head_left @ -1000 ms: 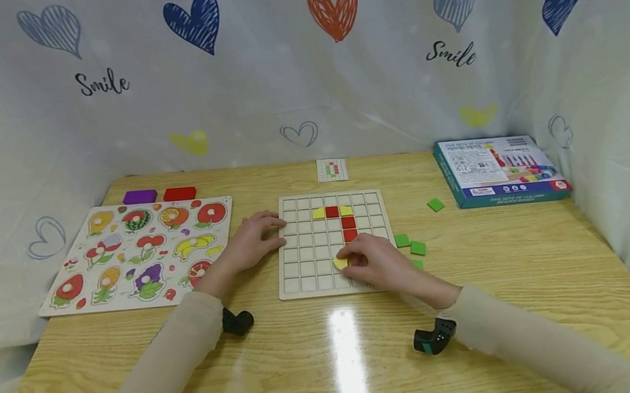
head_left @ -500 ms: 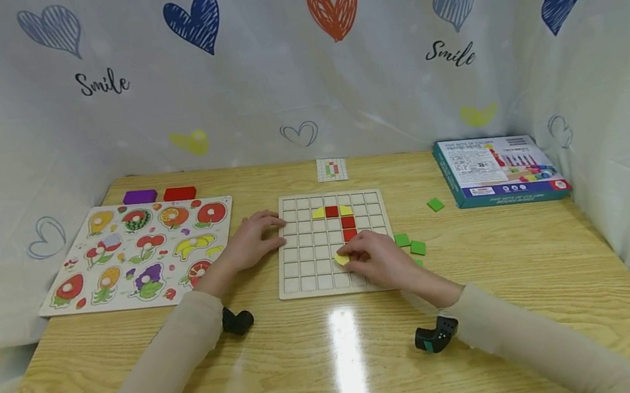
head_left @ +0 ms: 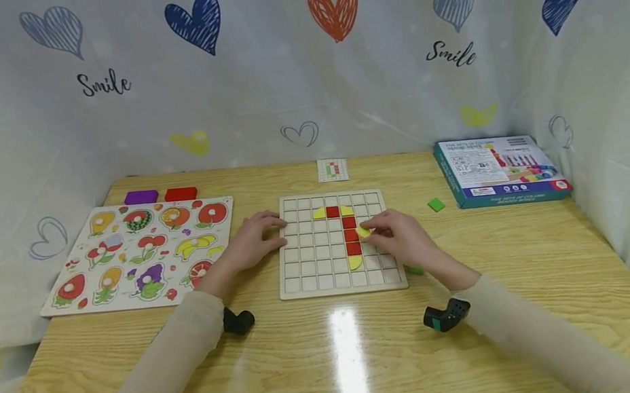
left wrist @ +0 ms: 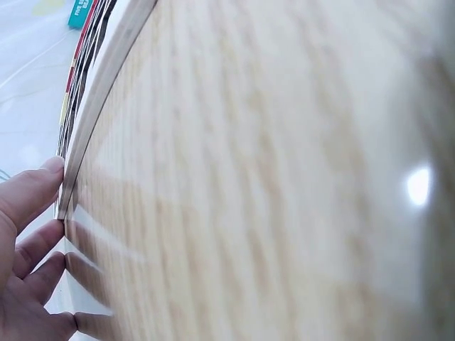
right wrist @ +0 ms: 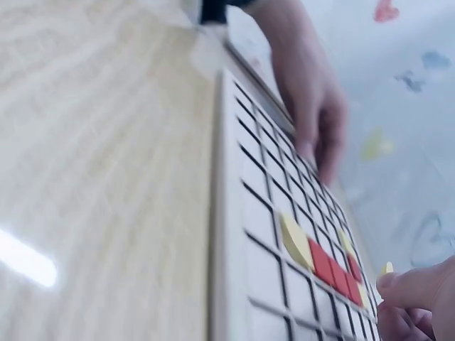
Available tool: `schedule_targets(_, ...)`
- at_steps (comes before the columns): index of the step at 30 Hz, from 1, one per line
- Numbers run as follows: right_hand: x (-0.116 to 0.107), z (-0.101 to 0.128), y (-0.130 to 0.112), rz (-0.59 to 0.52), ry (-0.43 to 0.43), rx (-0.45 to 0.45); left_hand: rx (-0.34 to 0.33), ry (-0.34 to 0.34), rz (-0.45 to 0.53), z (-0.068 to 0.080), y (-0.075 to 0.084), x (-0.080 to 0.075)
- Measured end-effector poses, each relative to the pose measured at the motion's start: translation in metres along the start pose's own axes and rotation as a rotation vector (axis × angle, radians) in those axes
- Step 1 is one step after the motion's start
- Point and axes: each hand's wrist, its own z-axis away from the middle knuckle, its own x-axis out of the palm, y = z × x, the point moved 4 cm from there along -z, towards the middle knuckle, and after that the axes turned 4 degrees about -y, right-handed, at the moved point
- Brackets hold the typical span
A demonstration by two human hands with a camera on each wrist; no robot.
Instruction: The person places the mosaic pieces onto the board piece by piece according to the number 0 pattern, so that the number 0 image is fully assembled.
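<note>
While the left hand [head_left: 254, 239] lay flat, steadying the grid board [head_left: 311, 272], the right hand [head_left: 398, 235] pinched a yellow piece [head_left: 363, 232] over its squares.

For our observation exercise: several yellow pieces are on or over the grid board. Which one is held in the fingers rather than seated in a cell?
The small yellow piece pinched by the right hand, just right of the red column. The other yellow pieces lie flat in cells of the grid board.
</note>
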Motion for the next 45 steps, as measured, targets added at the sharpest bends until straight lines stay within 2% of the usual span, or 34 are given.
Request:
schedule_targets(6, -0.026, -0.001, 0.04, 0.004, 0.033, 0.148, 0.005, 0.007, -0.004, 0.0, -0.001, 0.001)
schedule_targets(13, -0.035, 0.003, 0.067, 0.058, 0.008, 0.199, 0.014, 0.011, -0.017, 0.0, -0.002, 0.001)
schedule_targets(23, -0.033, 0.01, 0.072, 0.061, -0.011, 0.175, 0.021, 0.016, -0.016, 0.0, -0.003, 0.002)
schedule_targets(34, -0.038, 0.037, 0.076, 0.027, -0.058, 0.169, 0.042, 0.027, -0.017, -0.002, -0.006, 0.004)
schedule_targets(40, -0.042, 0.05, 0.074, 0.009, -0.128, 0.092, 0.035, 0.024, -0.018, -0.002, -0.005, 0.002)
schedule_targets(45, -0.04, 0.055, 0.072, 0.013, -0.145, 0.055, 0.023, 0.021, -0.015, -0.001, -0.004, 0.001)
